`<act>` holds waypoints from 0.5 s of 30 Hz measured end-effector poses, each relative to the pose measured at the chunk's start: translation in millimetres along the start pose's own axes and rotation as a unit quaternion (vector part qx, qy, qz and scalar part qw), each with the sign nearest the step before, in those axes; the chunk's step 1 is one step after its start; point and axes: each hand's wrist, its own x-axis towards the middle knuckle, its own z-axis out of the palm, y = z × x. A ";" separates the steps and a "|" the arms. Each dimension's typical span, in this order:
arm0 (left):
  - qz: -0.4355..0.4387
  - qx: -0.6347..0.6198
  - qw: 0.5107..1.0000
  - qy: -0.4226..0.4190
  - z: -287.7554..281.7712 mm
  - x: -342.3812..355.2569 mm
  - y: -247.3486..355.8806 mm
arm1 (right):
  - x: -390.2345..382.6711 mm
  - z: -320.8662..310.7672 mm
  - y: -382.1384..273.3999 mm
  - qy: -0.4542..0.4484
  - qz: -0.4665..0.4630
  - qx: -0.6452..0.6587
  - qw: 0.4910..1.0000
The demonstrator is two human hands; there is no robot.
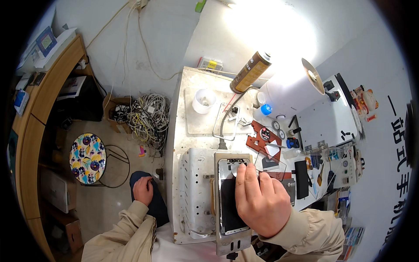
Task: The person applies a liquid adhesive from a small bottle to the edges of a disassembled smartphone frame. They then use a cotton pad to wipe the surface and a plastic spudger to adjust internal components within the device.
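Note:
My right hand (263, 200) reaches over an opened phone (231, 203) that lies in a metal holder (235, 243). Its fingers are pressed together at the phone's upper end, beside a small pale piece (236, 169); whatever they pinch is mostly hidden beneath them. A large black area fills the lower part of the phone, and small components show along its top. My left hand (143, 191) rests on my knee with its fingers loosely curled, nothing visible in them. Left of the holder is a white slotted metal housing (194, 192).
Farther back are a white cup (204, 101), a spray can (250, 72) and a blue-capped bottle (263, 111). To the right lie a reddish-brown mat (257, 142), a clear panel (279, 168) and several tools. A patterned stool (87, 158) and coiled cables (150, 122) stand left.

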 end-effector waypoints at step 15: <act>-0.007 0.013 1.000 -0.013 -0.2 -0.7 -0.4 | -11.3 -6.0 7.3 -0.023 0.023 0.003 0.999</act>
